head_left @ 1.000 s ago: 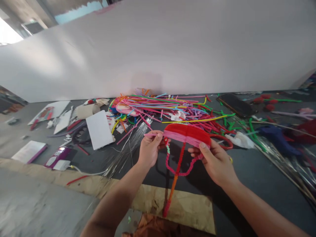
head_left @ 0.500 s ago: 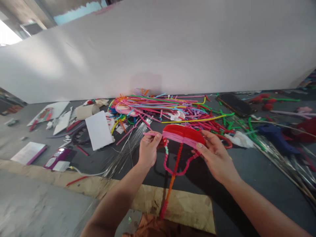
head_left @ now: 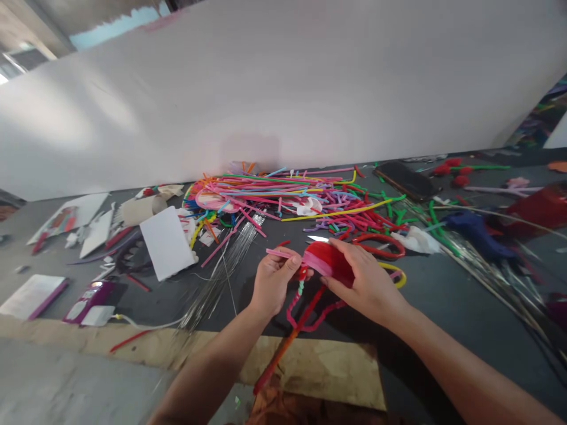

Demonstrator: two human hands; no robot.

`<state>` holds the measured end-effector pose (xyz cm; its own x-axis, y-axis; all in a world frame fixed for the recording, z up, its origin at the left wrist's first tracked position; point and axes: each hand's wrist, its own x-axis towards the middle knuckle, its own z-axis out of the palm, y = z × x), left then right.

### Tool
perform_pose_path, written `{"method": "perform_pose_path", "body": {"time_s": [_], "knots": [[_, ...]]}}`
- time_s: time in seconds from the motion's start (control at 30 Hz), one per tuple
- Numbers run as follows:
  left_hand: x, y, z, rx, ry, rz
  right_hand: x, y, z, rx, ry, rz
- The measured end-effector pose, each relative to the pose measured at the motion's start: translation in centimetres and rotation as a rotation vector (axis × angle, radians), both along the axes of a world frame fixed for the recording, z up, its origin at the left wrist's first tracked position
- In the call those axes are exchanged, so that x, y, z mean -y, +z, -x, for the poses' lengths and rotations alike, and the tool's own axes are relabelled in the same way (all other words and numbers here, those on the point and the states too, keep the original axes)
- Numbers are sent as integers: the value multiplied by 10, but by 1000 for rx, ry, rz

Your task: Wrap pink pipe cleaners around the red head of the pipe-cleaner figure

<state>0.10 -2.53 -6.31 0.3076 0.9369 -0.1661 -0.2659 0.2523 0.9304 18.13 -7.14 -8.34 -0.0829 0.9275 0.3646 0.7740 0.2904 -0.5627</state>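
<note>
A pipe-cleaner craft (head_left: 325, 257) hangs between my hands, with a red rounded panel edged by a pink band. A twisted stem (head_left: 287, 341), red and orange, slants down to the left from it. A wavy pink loop with a pale green bit hangs beside the stem. My left hand (head_left: 273, 284) pinches the band's left end, where a pink pipe cleaner (head_left: 280, 253) sticks out past the thumb. Wrapped over the panel's right side, my right hand (head_left: 372, 282) covers part of it. Behind that hand lie scissors (head_left: 390, 255) with red handles, blades partly showing.
A heap of coloured pipe cleaners (head_left: 274, 192) lies in front of the white board (head_left: 283, 88). Thin metal wires (head_left: 225, 271) spread left of my hands. A phone (head_left: 406, 180), a blue tool (head_left: 478, 236) and white tissue (head_left: 416, 241) lie right; a white card (head_left: 166, 243) lies left.
My right hand has moved left and closed over the red panel, nearer my left hand. The stem's lower end has swung left. The scissors and a yellow loop have come into sight.
</note>
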Motion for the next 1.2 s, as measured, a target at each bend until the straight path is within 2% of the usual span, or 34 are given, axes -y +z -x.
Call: {"method": "perform_pose_path", "body": {"time_s": [0.23,0.6,0.8,0.93,1.2], "knots": [[0,1,-1,44,-11,174,2,-2,1,-100,-32,-9],[-2,5,-1,153,-112,431,5,-2,2,-84,-38,-46],[-3,3,-1,191,-119,485,5,0,4,-95,-32,-39],[-3,1,-1,157,-75,498,5,-1,5,-95,-33,-39],[-2,4,-3,107,-78,356,5,0,5,-76,-39,-52]]}}
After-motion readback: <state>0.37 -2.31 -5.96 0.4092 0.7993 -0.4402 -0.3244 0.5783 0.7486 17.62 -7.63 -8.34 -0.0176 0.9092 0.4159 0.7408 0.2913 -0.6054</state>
